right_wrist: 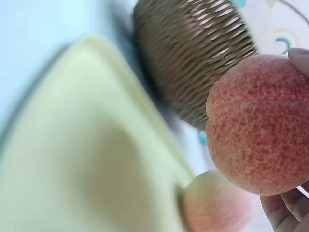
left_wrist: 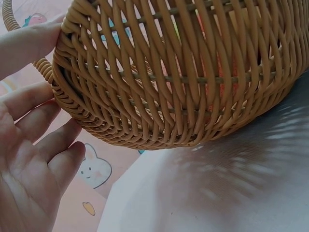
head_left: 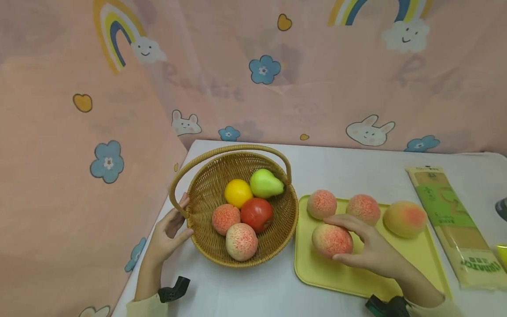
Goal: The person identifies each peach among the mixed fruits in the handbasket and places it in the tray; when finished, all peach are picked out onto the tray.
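Note:
My right hand (head_left: 366, 246) holds a peach (head_left: 332, 241) between thumb and fingers over the yellow tray (head_left: 317, 279). In the right wrist view the held peach (right_wrist: 263, 125) hangs above the tray's level. At the left, my left hand (head_left: 164, 235) grips the side of the wicker basket (head_left: 206, 176) where its handle meets the rim, thumb on one side and fingers on the other. Inside the basket lie two peaches (head_left: 241, 242), a red apple (head_left: 256, 215), a yellow round fruit (head_left: 238, 193) and a green pear (head_left: 266, 183).
Along the tray's far side sit two peaches (head_left: 322, 204) and a larger yellow-red fruit (head_left: 405, 219). Right of the tray lies a long green-and-tan packet (head_left: 451, 220). A dark object (head_left: 502, 208) stands at the far right edge. Behind the white table hangs a pink patterned cloth (head_left: 222, 53).

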Tool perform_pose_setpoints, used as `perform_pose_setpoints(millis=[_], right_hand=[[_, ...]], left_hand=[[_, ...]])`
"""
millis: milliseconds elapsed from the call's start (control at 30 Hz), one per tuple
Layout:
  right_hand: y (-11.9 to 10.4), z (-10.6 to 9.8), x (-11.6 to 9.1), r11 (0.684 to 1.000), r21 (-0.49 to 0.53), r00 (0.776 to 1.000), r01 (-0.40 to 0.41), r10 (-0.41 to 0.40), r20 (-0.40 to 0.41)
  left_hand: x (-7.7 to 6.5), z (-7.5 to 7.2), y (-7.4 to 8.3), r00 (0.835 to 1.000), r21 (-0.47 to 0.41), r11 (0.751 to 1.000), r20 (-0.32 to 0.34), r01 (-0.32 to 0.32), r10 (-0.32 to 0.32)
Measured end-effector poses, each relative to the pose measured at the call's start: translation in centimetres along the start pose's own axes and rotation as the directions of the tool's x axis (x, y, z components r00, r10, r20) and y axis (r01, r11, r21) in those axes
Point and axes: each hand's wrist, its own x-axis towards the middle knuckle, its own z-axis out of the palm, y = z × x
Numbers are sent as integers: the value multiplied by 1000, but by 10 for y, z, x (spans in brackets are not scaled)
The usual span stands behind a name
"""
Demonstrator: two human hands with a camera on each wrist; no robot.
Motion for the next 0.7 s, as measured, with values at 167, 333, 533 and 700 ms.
perform_pose_setpoints(millis=[167,333,533,700], right_hand=[[9,8,-11,992,-65,995,-104,104,3],[13,12,-14,984,-123,991,-127,129,14],[16,18,-14,980,-151,990,-130,138,41],[18,24,-11,978,-128,983,-166,175,62]], left_hand=[[-1,0,0,1000,-15,1000,7,-1,1],[-1,0,1,1000,-13,1000,7,-8,8],[0,0,2,1000,-14,1000,3,-14,15],[0,1,1,1000,-16,1000,3,-14,14]])
